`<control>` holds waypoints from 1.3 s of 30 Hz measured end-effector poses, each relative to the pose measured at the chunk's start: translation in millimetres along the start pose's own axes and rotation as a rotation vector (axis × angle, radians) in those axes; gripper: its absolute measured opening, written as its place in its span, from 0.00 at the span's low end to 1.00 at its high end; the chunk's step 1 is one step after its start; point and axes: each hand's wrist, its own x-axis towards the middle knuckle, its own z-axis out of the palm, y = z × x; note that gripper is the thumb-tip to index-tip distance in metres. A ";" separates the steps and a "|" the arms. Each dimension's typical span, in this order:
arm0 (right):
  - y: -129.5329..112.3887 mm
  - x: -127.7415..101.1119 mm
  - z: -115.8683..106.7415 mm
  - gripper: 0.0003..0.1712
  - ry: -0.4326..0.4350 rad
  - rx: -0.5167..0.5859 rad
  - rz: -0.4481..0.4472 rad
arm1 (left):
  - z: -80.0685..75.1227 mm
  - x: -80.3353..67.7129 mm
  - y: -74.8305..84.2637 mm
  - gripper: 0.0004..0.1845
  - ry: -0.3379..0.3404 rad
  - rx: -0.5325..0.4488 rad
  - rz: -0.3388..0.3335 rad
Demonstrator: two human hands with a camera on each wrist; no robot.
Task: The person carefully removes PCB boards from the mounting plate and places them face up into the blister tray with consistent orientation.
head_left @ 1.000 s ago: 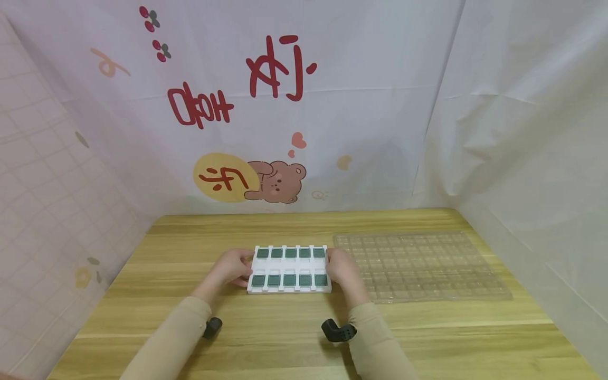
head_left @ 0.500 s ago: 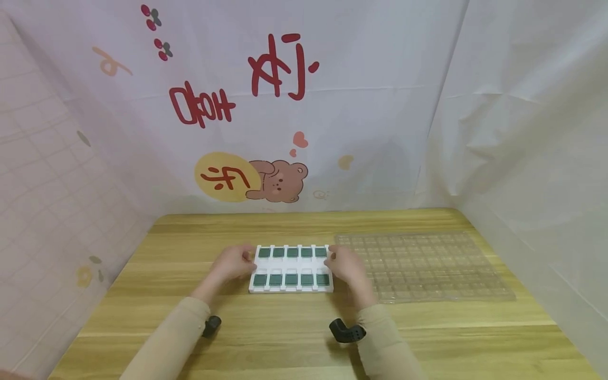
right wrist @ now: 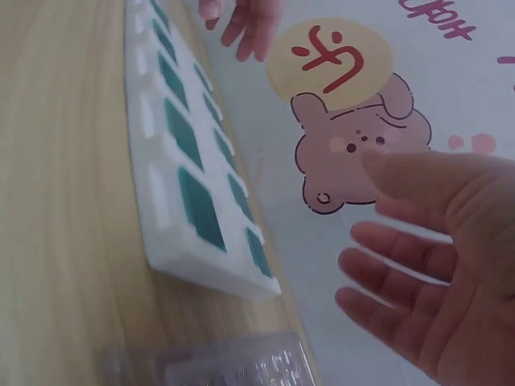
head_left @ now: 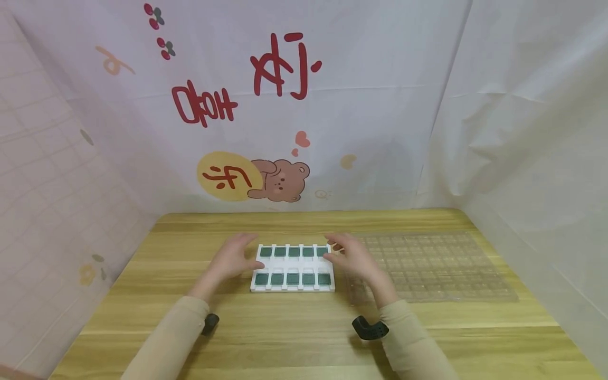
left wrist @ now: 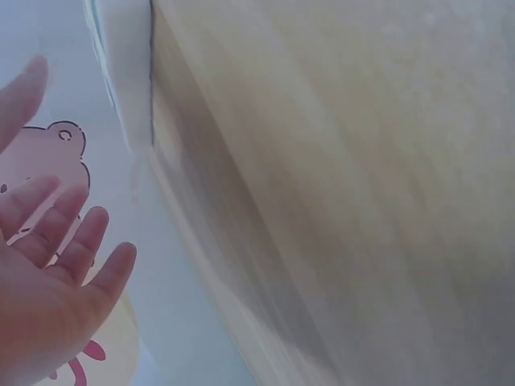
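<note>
White tray (head_left: pixel 287 264): flat on the wood-grain table (head_left: pixel 285 338) in front of me, long sides running left to right, two rows of five green square chips (head_left: pixel 293 279) seated in it and a bare white strip between the rows.
My left hand (head_left: pixel 234 257): by the tray's left end, fingers loosely straight, thumb spread well apart from them; seen from above, the thumb tip overlaps the tray's edge.
My right hand (head_left: pixel 353 257): at the right end, thumb and fingers apart, fingers slightly bent; the right wrist view shows a gap between them and the tray.
Clear plastic tray (head_left: pixel 427 266): flat on the table to the right, divided into a grid of small compartments, its left side partly beneath my right hand and wrist.
Sleeves: beige on both forearms, a black device (head_left: pixel 370 328) at each wrist.
Backdrop (head_left: pixel 380 105): white cloth behind the table, printed with red characters, hearts, cherries and a brown bear (head_left: pixel 285 182) lying sideways beside a yellow disc (head_left: pixel 228 177).
</note>
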 end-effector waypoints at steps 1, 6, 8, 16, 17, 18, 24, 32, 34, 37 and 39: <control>1.0 -0.1 -0.8 0.30 -0.003 0.000 -0.024 | 0.1 0.7 0.0 0.45 0.001 0.002 0.003; 6.3 -0.9 -3.5 0.32 -0.016 -0.003 -0.089 | 2.0 7.6 -2.4 0.51 -0.017 -0.016 0.012; 8.5 -0.8 -4.9 0.33 -0.019 -0.020 -0.107 | 3.1 12.4 -4.6 0.53 -0.035 -0.024 0.014; 17.3 2.3 -11.7 0.37 -0.044 -0.080 -0.166 | 3.7 28.8 -9.9 0.55 -0.136 -0.121 -0.033; 18.4 2.7 -12.7 0.37 -0.049 -0.088 -0.163 | 3.8 30.0 -10.0 0.55 -0.149 -0.132 -0.045; 19.4 3.2 -13.6 0.38 -0.051 -0.100 -0.159 | 3.8 31.1 -9.9 0.55 -0.162 -0.145 -0.061; 21.0 5.6 -19.3 0.38 -0.071 -0.149 -0.119 | 3.1 34.5 -6.6 0.53 -0.209 -0.157 -0.101; 23.4 7.5 -22.2 0.39 -0.100 -0.150 -0.092 | 4.6 37.5 -7.1 0.50 -0.256 -0.138 -0.110; 24.7 8.0 -22.4 0.39 -0.102 -0.156 -0.099 | 5.4 38.1 -8.3 0.49 -0.261 -0.127 -0.105; 26.9 9.3 -22.5 0.39 -0.101 -0.156 -0.111 | 6.6 38.5 -9.6 0.47 -0.263 -0.112 -0.093; 27.8 10.3 -22.7 0.39 -0.102 -0.157 -0.122 | 7.2 38.8 -10.3 0.45 -0.262 -0.103 -0.094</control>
